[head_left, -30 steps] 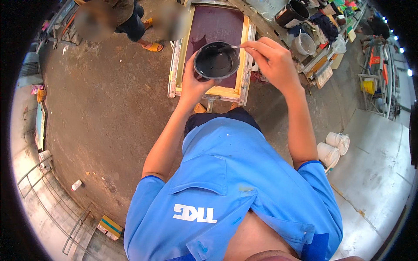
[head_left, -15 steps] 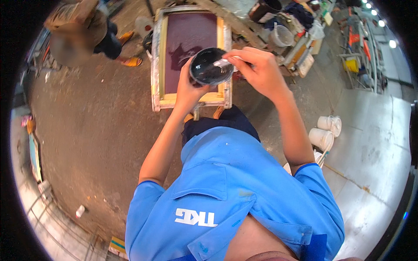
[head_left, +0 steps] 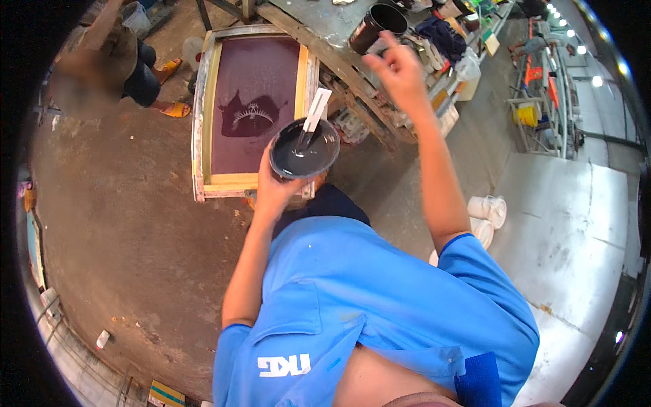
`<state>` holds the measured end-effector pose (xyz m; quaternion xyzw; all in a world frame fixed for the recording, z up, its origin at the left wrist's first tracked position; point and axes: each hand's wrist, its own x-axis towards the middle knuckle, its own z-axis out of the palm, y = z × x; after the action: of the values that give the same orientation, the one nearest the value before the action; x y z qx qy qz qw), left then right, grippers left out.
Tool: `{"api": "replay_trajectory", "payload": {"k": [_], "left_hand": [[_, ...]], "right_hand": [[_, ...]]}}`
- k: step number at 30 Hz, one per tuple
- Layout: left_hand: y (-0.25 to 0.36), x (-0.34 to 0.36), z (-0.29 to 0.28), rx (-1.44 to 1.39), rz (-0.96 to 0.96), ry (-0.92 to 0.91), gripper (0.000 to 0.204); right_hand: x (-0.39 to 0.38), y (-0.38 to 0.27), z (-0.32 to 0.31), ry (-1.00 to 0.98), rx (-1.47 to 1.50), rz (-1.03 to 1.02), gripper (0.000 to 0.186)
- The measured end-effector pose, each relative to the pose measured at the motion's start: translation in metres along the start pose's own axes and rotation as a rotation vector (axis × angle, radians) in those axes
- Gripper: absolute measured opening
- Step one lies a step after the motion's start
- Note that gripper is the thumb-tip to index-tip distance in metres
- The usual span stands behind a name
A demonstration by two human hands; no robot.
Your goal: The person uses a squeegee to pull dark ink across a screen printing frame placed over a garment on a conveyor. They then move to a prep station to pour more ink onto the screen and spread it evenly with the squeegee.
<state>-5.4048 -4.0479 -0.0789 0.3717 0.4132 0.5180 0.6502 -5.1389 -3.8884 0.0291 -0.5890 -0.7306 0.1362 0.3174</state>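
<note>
My left hand (head_left: pixel 277 192) grips a round dark tub (head_left: pixel 274 168) from its left side and underneath. Black, glossy liquid (head_left: pixel 288 160) lies inside it, and a white flat stick (head_left: pixel 316 108) leans in the tub with its upper end past the rim. Stretched out ahead and to the right, my right hand (head_left: pixel 401 73) is empty, its fingers apart and slightly blurred. It is just beside a black bucket (head_left: pixel 363 35). Behind the tub is a wooden-framed screen (head_left: pixel 207 108) with purple mesh, a dark patch and a pale curved pattern on it.
A grey-topped bench (head_left: pixel 319 20) stands at the far side, with cloths and containers crowding its right part. Another person (head_left: pixel 112 64) in yellow sandals is at the far left. White buckets (head_left: pixel 487 211) stand at my right by a pale panel (head_left: pixel 563 224). A yellow bucket (head_left: pixel 526 115) is farther off.
My right hand has let go of the white stick, leaving it in the tub, and has reached away toward the black bucket. The view has shifted, showing more of the bench.
</note>
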Motion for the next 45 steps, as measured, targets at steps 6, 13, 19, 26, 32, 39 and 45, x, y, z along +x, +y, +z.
{"api": "replay_trajectory", "payload": {"k": [6,13,19,26,32,39,45], "left_hand": [[-0.005,0.016,0.024,0.025,-0.067,0.231,0.094],[-0.027,0.08,0.069,0.1,0.17,0.513,0.084],[-0.03,0.142,0.128,-0.072,0.265,0.642,0.097],[-0.041,0.181,0.147,0.025,0.381,0.63,0.094],[-0.038,0.203,0.168,0.085,0.446,0.61,0.095],[-0.028,0.208,0.187,0.085,0.46,0.591,0.094],[-0.03,0.215,0.19,0.094,0.461,0.542,0.096]], "right_hand": [[0.075,0.203,-0.012,0.049,0.482,0.281,0.115],[0.13,0.226,0.018,-0.3,0.416,-0.09,0.099],[0.132,0.212,0.032,-0.119,0.343,-0.299,0.1],[0.13,0.14,-0.024,-0.049,0.321,-0.47,0.087],[0.134,0.121,-0.055,-0.007,0.145,-0.6,0.098],[0.129,0.119,-0.061,0.012,0.041,-0.692,0.098],[0.128,0.113,-0.066,0.042,-0.014,-0.754,0.101]]}}
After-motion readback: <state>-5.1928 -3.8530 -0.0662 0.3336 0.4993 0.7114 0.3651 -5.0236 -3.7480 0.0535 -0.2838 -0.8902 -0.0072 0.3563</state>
